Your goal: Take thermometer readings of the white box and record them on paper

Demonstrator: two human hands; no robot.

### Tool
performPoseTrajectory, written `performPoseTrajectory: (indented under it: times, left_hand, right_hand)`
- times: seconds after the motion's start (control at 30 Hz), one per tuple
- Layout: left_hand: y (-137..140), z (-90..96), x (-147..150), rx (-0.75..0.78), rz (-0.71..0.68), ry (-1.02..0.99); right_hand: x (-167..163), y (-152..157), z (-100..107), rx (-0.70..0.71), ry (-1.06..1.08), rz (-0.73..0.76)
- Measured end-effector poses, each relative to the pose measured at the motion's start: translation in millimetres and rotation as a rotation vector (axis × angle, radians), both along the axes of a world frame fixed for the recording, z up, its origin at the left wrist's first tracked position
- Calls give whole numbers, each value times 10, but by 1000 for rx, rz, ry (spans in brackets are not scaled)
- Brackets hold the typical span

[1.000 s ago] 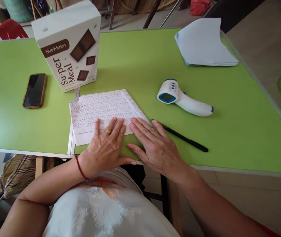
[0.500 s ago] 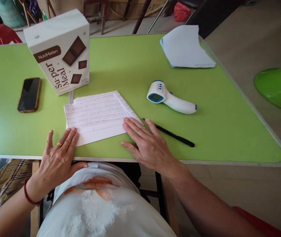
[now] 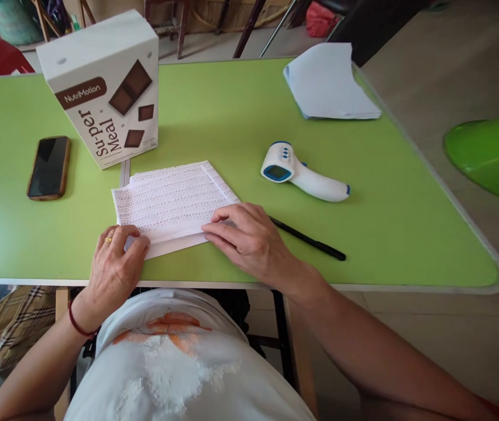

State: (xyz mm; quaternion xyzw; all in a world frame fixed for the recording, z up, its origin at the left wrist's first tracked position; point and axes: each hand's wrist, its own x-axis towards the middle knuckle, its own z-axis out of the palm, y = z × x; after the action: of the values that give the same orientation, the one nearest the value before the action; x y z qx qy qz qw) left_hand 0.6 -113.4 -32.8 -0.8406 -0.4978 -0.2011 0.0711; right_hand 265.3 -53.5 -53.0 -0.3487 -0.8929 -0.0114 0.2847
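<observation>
A sheet of paper (image 3: pixel 170 199) covered with rows of small dark marks lies on the green table, with folds along its right side and near edge. White paper shows beneath that near edge. My left hand (image 3: pixel 117 263) is closed on the near left corner, its thumb and fingers pinching the edge. On the near right part, my right hand (image 3: pixel 253 242) pinches the same edge between thumb and fingers. The fingers hide both corners. Just right of my right hand lies a black pen (image 3: pixel 310 240), its tip end hidden behind the hand.
A white NutriMotion box (image 3: pixel 113 99) stands behind the paper, with a phone (image 3: pixel 48 168) to its left. A white and blue infrared thermometer (image 3: pixel 302 172) lies right of the paper. More white sheets (image 3: pixel 326 82) rest at the far right of the green table (image 3: pixel 407 234).
Both hands were lying flat with fingers stretched on the paper. Now their fingers are curled and pinch its near edge, which is slightly raised. My right hand has shifted a little left.
</observation>
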Motion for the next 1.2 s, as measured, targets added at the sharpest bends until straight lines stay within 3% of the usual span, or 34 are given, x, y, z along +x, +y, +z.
performPoseTrajectory:
  times: [0.1, 0.37, 0.63, 0.83, 0.97, 1.1, 1.2]
  left_hand:
    - [-29, 25, -28, -21, -72, -1]
    - [24, 4, 53, -93, 59, 18]
    - [-16, 47, 10, -111, -90, -86]
    - [-58, 48, -34, -126, -215, -31]
    - [-70, 69, -159, -165, -371, 33]
    - [-91, 91, -323, -243, -384, 109]
    - [-133, 111, -381, -226, -389, 142]
  right_hand:
    - [56, -35, -2, -39, 24, 77]
    - [-24, 26, -37, -65, 39, -4]
    - [-30, -54, -1, -34, 42, 44]
    - [106, -230, -8, -99, -14, 116]
    - [132, -354, -14, -79, -75, -14]
    - [125, -455, -26, 4, -158, -227]
    - [111, -475, -31, 18, -189, -251]
